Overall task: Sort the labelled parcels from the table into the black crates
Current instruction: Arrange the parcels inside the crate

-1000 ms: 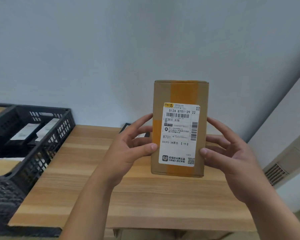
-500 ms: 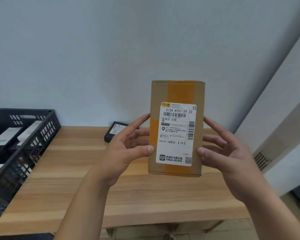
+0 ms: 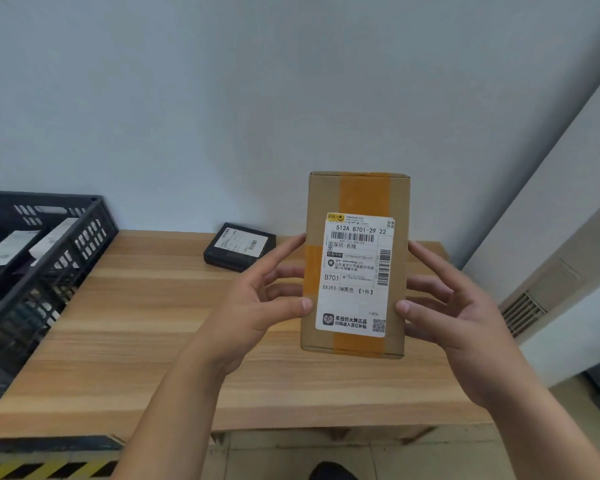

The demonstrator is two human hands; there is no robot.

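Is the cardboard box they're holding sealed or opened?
Sealed: orange tape runs unbroken down the cardboard box, under its shipping label.

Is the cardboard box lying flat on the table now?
No, both hands, left and right, hold the box upright above the table.

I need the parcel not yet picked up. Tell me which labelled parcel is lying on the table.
The black parcel, lying flat at the table's far edge with its white label up. The brown cardboard parcel is held upright between both hands.
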